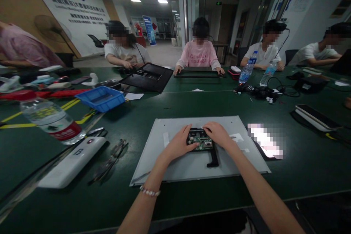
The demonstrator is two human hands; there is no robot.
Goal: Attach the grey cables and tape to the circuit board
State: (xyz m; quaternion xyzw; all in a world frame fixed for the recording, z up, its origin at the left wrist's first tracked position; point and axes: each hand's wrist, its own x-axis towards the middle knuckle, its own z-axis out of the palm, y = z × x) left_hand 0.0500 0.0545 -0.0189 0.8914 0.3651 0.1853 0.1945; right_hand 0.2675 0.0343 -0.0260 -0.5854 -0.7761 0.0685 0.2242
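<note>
A green circuit board in a black frame (201, 141) lies on a flat pale grey panel (175, 170) in front of me. My left hand (179, 143) grips the frame's left side, thumb along the lower edge and fingers at the upper left. At the upper right corner, my right hand (218, 134) has its fingers bent together on the frame's edge; anything small between them is hidden. A black arm of the frame (213, 159) extends toward me over the panel.
A phone (264, 142) lies right of the panel. Glasses (109, 162), a white power bank (72, 162) and a water bottle (52, 120) are on the left. Beyond are a blue tray (101, 98), two bottles and several people handling parts across the green table (175, 104).
</note>
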